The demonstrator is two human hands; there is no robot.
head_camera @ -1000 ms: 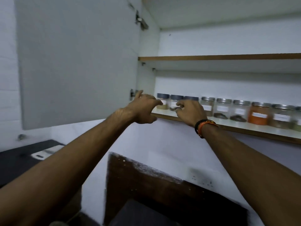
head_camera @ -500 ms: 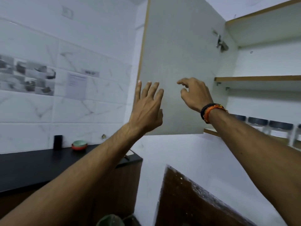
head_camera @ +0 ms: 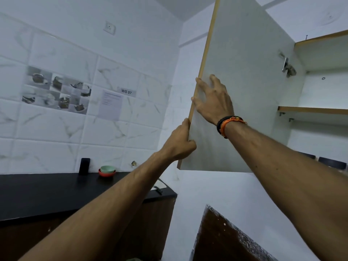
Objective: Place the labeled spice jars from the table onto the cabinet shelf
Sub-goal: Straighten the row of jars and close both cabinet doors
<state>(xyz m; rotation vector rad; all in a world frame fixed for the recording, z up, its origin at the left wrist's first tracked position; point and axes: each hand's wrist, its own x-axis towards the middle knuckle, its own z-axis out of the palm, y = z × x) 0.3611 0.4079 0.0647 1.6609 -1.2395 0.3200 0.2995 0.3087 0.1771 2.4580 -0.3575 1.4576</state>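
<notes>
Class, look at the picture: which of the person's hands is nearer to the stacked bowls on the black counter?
Left. The left hand grips the cabinet door's free edge low down, up and to the right of the bowls. The right hand lies on the door's face, higher and farther right.

A kitchen, seen beside an open wall cabinet door (head_camera: 244, 91): to the door's left, marble-look wall tiles (head_camera: 56, 129) carry a decorative strip (head_camera: 56, 89) picturing pots and cookware, with a power socket (head_camera: 109, 27) above. Below them a black tabletop (head_camera: 47, 191) holds stacked small bowls (head_camera: 107, 171). To the door's right, cabinet shelves (head_camera: 312, 110) and dark jar lids (head_camera: 331, 162) show.
</notes>
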